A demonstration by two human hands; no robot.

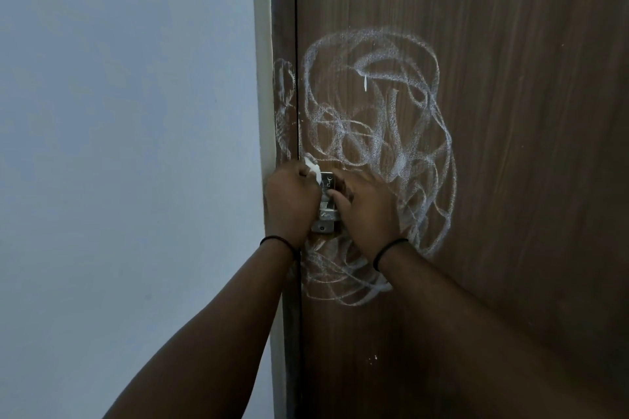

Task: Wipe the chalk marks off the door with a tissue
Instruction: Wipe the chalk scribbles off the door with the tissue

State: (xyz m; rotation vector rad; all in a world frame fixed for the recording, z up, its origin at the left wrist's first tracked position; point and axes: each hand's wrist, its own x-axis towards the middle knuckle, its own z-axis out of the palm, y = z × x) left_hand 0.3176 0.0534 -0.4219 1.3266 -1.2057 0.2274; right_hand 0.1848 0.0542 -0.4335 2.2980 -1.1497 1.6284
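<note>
Both hands meet at the metal latch (326, 202): the left hand (291, 202) is fisted around a white tissue (313, 169), and the right hand (369, 211) lies open-fingered just beside it. The chalk marks (374, 133) spread mostly above and right of the hands up the door (510, 146), so the tissue hand likely sweeps upward.

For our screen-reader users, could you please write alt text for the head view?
Two hands meet at a metal latch on a brown door covered in white chalk scribbles. The left hand clutches a tissue; the right hand touches the latch.
</note>
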